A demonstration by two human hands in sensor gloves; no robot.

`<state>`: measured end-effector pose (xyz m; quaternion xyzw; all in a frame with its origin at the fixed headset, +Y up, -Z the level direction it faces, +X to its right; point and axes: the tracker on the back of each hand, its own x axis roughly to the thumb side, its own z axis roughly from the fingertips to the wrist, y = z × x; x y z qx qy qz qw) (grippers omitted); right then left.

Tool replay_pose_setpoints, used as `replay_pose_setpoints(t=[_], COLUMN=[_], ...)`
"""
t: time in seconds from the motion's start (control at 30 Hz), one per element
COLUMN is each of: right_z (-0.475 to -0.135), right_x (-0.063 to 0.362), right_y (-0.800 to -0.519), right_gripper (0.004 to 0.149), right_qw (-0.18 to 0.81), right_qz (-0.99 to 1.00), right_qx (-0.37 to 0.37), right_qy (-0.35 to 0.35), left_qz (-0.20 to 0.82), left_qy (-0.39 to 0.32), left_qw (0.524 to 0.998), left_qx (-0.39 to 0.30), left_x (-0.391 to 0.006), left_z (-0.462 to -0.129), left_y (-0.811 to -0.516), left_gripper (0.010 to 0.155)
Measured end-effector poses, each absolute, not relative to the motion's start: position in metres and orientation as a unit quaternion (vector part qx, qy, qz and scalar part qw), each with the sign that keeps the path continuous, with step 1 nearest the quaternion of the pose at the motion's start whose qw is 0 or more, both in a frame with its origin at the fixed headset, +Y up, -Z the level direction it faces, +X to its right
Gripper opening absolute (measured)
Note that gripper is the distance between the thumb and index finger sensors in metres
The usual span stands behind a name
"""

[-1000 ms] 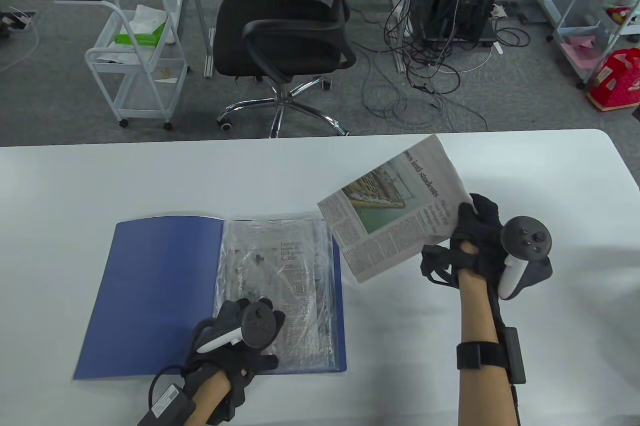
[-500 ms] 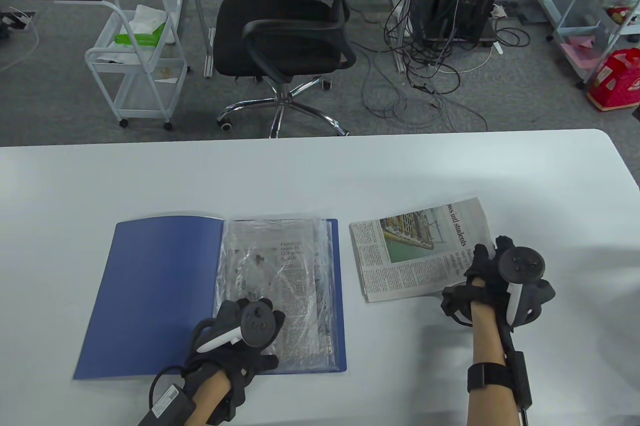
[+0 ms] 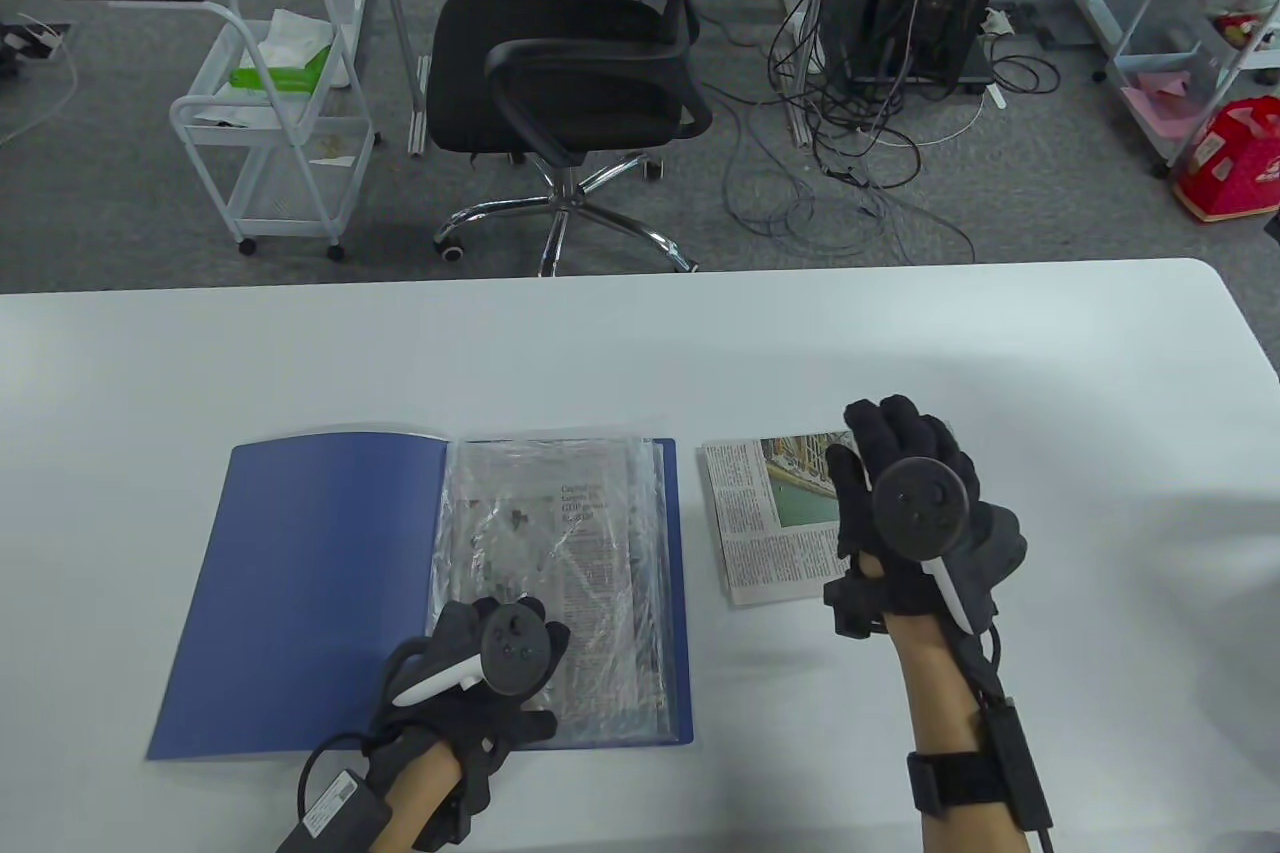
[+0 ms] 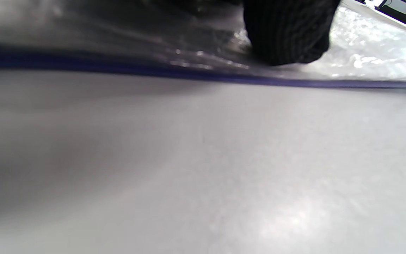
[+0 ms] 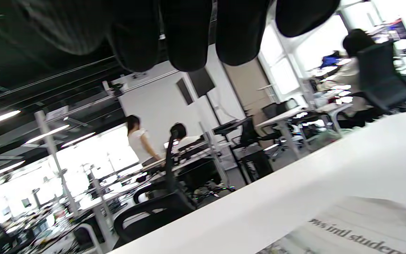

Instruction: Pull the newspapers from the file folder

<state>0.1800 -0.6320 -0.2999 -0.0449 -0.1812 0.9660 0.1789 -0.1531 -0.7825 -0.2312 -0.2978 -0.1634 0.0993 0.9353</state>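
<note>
A blue file folder [image 3: 300,573] lies open on the white table. Its clear plastic sleeves [image 3: 560,573] hold another newspaper page. My left hand [image 3: 470,628] rests flat on the lower part of the sleeves; in the left wrist view a gloved fingertip [image 4: 287,35] presses on the plastic above the folder's blue edge [image 4: 189,74]. One newspaper [image 3: 765,518] lies flat on the table just right of the folder. My right hand [image 3: 895,453] hovers over its right half with fingers stretched out, holding nothing. The right wrist view shows its fingers [image 5: 189,31] above the paper [image 5: 351,233].
The table's far edge [image 3: 640,278] runs across the middle of the view; a black office chair [image 3: 570,73], a white cart [image 3: 270,113] and cables on the floor lie beyond it. Bare table [image 3: 1120,533] lies right of the newspaper.
My right hand lowered the newspaper flat onto the table right of the folder, let go and now hovers open over it. The left hand has not moved.
</note>
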Motion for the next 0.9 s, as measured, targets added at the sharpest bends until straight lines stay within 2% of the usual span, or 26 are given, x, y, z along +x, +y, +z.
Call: replay_pose_setpoints(t=[0.2, 0.47, 0.63, 0.8, 0.9], right_z=[-0.287, -0.291, -0.293, -0.292, -0.290], right_x=[0.146, 0.137, 0.140, 0.144, 0.145], right_y=[-0.663, -0.705, -0.711, -0.705, -0.702], right_gripper=[0.054, 0.055, 0.055, 0.054, 0.054], right_qw=[0.110, 0.060, 0.066, 0.078, 0.094], right_qz=[0.980, 0.989, 0.991, 0.988, 0.986], right_qx=[0.009, 0.015, 0.010, 0.005, 0.009], right_qy=[-0.166, -0.137, -0.120, -0.135, -0.141], left_qz=[0.099, 0.099, 0.114, 0.153, 0.152], left_qy=[-0.164, -0.165, -0.166, -0.127, -0.095], left_qw=[0.935, 0.936, 0.936, 0.960, 0.960], left_qx=[-0.297, -0.296, -0.288, -0.197, -0.217], left_x=[-0.153, -0.153, -0.155, -0.144, -0.128], left_z=[-0.231, -0.231, -0.235, -0.245, -0.255], left_y=[-0.782, -0.782, -0.772, -0.739, -0.749], left_gripper=[0.080, 0.080, 0.081, 0.081, 0.089])
